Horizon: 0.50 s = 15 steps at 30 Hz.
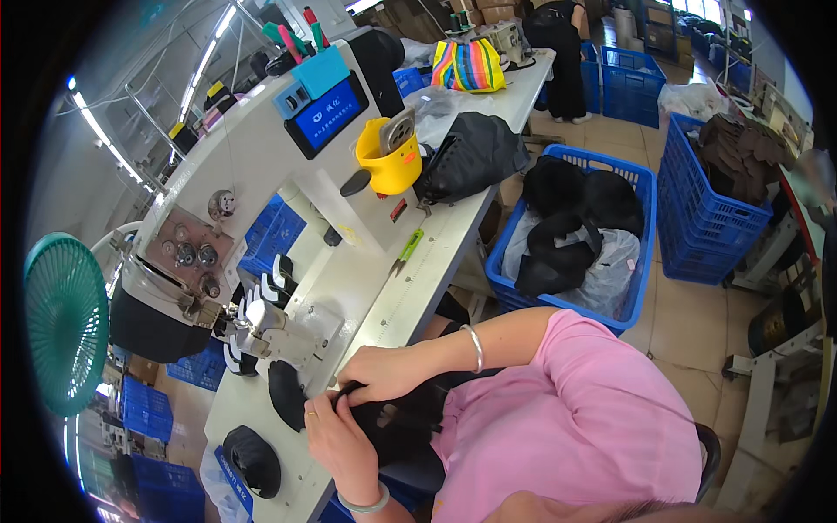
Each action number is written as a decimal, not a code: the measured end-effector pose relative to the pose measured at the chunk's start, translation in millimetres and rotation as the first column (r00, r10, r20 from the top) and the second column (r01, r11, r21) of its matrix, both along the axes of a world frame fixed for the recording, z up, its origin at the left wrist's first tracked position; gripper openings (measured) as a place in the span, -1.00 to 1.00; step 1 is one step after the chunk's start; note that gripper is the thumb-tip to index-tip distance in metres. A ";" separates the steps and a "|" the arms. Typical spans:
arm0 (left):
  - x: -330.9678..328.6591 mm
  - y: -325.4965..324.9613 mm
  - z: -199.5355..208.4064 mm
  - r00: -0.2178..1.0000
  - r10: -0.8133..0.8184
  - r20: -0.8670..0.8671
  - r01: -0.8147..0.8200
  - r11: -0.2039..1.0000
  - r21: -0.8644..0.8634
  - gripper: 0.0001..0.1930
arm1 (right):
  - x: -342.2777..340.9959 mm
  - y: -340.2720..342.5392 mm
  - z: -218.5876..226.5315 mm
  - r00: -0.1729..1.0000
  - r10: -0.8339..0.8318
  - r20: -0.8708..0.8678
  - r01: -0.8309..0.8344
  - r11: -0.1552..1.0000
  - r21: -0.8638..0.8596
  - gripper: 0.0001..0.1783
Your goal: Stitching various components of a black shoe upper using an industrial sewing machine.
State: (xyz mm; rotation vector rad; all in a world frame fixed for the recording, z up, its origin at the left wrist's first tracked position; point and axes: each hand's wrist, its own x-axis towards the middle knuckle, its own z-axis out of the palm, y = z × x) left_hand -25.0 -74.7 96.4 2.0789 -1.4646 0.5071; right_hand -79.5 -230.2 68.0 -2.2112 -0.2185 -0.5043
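Note:
A piece of black fabric [351,390] is pinched between my two hands at the table's near edge, just in front of the sewing machine [318,336]. My right hand [377,375], silver bangle at the wrist, has its fingers closed on the upper part. My left hand [342,440], wearing a ring and a bangle, grips the same fabric from the lower side with bent fingers. More dark cloth lies over my lap, its outline hard to make out. Beside my left hand a curved black piece [286,397] rests by the machine, and a rounded black cup-shaped piece [253,460] sits farther along the table.
Green-handled snips [408,251] lie on the white table. A yellow holder [390,157] with a phone is fixed to the machine, near a black bag [475,157]. Blue crates [643,253] with black pieces stand behind. A green fan [67,322] is at the left; another person [558,61] stands far back.

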 end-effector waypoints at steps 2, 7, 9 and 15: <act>1.5 -1.7 -1.0 0.993 0.098 0.068 -0.100 0.995 0.025 -0.89 | 12.9 9.1 -16.8 0.988 -0.086 0.131 0.069 0.990 0.126 -0.71; 6.9 -3.3 -9.8 0.993 0.112 0.023 -0.112 0.993 -0.032 -0.84 | 11.0 11.9 -19.7 0.989 -0.138 0.055 0.135 0.989 0.066 -0.78; 8.9 0.1 -14.6 0.996 0.093 0.006 -0.093 0.995 -0.020 -0.83 | 8.6 9.5 -22.6 0.993 -0.113 0.031 0.112 0.993 0.035 -0.78; 12.8 4.5 -19.7 0.999 -0.003 -0.044 0.001 0.999 -0.040 -0.77 | 4.8 3.3 -32.4 1.000 0.027 -0.005 -0.026 0.982 0.189 -0.75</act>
